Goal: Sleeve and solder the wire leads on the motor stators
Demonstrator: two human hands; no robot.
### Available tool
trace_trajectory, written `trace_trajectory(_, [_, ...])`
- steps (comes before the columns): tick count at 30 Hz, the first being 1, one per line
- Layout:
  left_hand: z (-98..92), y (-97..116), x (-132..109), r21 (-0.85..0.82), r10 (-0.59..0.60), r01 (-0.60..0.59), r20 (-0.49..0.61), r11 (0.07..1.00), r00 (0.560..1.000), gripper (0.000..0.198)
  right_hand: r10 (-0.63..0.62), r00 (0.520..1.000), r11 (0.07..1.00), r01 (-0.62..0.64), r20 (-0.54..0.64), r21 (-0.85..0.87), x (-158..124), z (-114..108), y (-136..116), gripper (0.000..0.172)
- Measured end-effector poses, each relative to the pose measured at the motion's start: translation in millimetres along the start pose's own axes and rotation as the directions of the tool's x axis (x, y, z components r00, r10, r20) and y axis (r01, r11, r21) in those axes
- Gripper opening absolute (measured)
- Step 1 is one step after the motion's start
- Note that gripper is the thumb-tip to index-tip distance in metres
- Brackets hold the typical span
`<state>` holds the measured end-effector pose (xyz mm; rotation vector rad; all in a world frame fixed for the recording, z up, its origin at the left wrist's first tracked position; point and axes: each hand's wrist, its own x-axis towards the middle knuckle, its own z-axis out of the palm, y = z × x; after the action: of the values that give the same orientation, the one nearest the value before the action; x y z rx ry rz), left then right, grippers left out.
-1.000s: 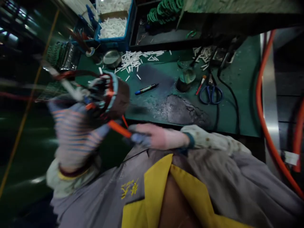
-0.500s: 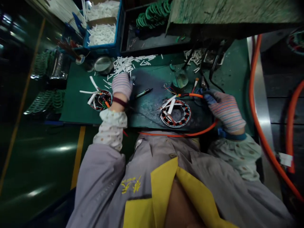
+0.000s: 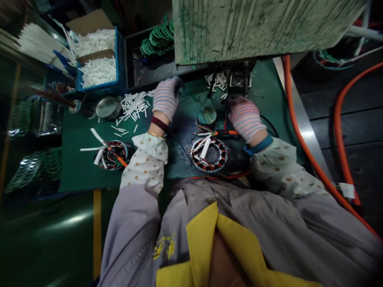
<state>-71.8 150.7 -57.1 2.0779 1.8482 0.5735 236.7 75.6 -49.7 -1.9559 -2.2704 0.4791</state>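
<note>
My left hand (image 3: 167, 97), in a striped glove, is over the back of the green mat, right of the pile of white tubes (image 3: 134, 105); its dark fingertips are blurred. My right hand (image 3: 243, 115), gloved too, has its fingers curled near a small metal box (image 3: 237, 79); what they hold, if anything, is hidden. Between and below the hands lies a wound ring (image 3: 223, 157) with white sleeves and an orange cable (image 3: 231, 132) that runs toward my right hand. A second wound ring (image 3: 115, 155) with white sleeves sits at the left.
A blue bin (image 3: 120, 59) of white tubes stands at the back left. Near it is a round metal tin (image 3: 107, 107). A green round container (image 3: 207, 115) sits behind the ring. A stained board (image 3: 263, 32) overhangs the back. A thick orange hose (image 3: 302, 139) runs down the right.
My left hand has moved right and back, off the tube pile's front. My right hand has left the orange cable's far part and moved back toward the metal box. The view has shifted.
</note>
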Motion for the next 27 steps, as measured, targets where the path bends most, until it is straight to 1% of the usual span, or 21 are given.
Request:
trace_trajectory(1, [13.4, 8, 14, -0.011, -0.031, 0.031, 0.035, 0.999, 0.999, 0.075, 0.048, 0.998, 0.998, -0.047, 0.031, -0.030, 2, -7, -5, 0.054])
trace_trajectory(2, [26.1, 16, 27, 0.018, -0.070, 0.068, 0.076, 0.997, 0.995, 0.077, 0.093, 0.994, 0.994, -0.090, 0.056, -0.067, 2, -16, -9, 0.056])
trace_trajectory(3, [37.1, 25, 37, 0.075, -0.115, 0.107, 0.115, 0.991, 0.987, 0.076, 0.127, 0.989, 0.987, -0.119, 0.075, -0.104, 0, -25, -13, 0.057])
trace_trajectory(5, [51.4, 42, 50, 0.204, -0.186, 0.149, 0.175, 0.967, 0.967, 0.065, 0.153, 0.982, 0.977, -0.134, 0.111, -0.169, -9, -43, -19, 0.055])
trace_trajectory(7, [53.7, 55, 54, 0.276, -0.218, 0.156, 0.209, 0.948, 0.953, 0.047, 0.148, 0.977, 0.971, -0.114, 0.155, -0.209, -21, -53, -24, 0.049])
trace_trajectory(8, [50.5, 59, 53, 0.288, -0.218, 0.151, 0.218, 0.946, 0.951, 0.038, 0.146, 0.973, 0.969, -0.104, 0.181, -0.223, -26, -54, -26, 0.045])
trace_trajectory(10, [37.4, 61, 48, 0.305, -0.223, 0.149, 0.225, 0.941, 0.948, 0.026, 0.151, 0.965, 0.966, -0.097, 0.215, -0.241, -31, -49, -30, 0.045])
trace_trajectory(12, [20.1, 56, 34, 0.296, -0.202, 0.133, 0.217, 0.946, 0.955, 0.023, 0.155, 0.963, 0.964, -0.099, 0.222, -0.246, -29, -38, -32, 0.046])
trace_trajectory(13, [12.0, 53, 23, 0.262, -0.151, 0.097, 0.198, 0.960, 0.968, 0.026, 0.154, 0.963, 0.964, -0.098, 0.223, -0.245, -27, -33, -32, 0.045])
trace_trajectory(14, [5.4, 49, 9, 0.212, -0.077, 0.038, 0.174, 0.976, 0.982, 0.030, 0.150, 0.964, 0.965, -0.095, 0.218, -0.243, -26, -29, -31, 0.043])
trace_trajectory(15, [1.1, 47, -7, 0.144, 0.027, -0.047, 0.138, 0.989, 0.990, 0.033, 0.143, 0.968, 0.968, -0.092, 0.207, -0.235, -25, -26, -30, 0.041])
trace_trajectory(16, [-0.6, 46, -25, 0.078, 0.137, -0.144, 0.094, 0.986, 0.986, 0.031, 0.138, 0.973, 0.970, -0.095, 0.186, -0.222, -26, -25, -29, 0.040])
trace_trajectory(17, [0.3, 46, -43, 0.032, 0.225, -0.228, 0.075, 0.973, 0.971, 0.025, 0.140, 0.979, 0.973, -0.108, 0.151, -0.202, -29, -25, -28, 0.039])
trace_trajectory(18, [3.2, 47, -60, -0.008, 0.285, -0.285, 0.067, 0.958, 0.956, 0.023, 0.141, 0.984, 0.978, -0.122, 0.107, -0.172, -35, -27, -28, 0.039])
trace_trajectory(19, [7.4, 50, -76, -0.053, 0.316, -0.313, 0.059, 0.948, 0.947, 0.026, 0.143, 0.988, 0.982, -0.135, 0.058, -0.136, -42, -30, -27, 0.040])
trace_trajectory(21, [16.5, 55, -99, -0.141, 0.329, -0.319, 0.049, 0.937, 0.943, 0.028, 0.119, 0.993, 0.991, -0.119, 0.008, -0.069, -60, -38, -26, 0.044])
trace_trajectory(23, [22.6, 59, -110, -0.220, 0.305, -0.294, 0.017, 0.930, 0.952, 0.023, 0.055, 0.998, 0.998, -0.054, 0.024, -0.027, -78, -44, -25, 0.046])
trace_trajectory(25, [25.1, 62, -113, -0.261, 0.259, -0.260, -0.038, 0.930, 0.965, 0.012, -0.003, 0.999, 0.999, 0.002, 0.050, 0.036, -90, -46, -24, 0.047])
trace_trajectory(27, [26.4, 63, -109, -0.275, 0.208, -0.225, -0.088, 0.935, 0.974, 0.002, -0.037, 0.999, 0.987, 0.031, 0.035, 0.158, -94, -44, -22, 0.046])
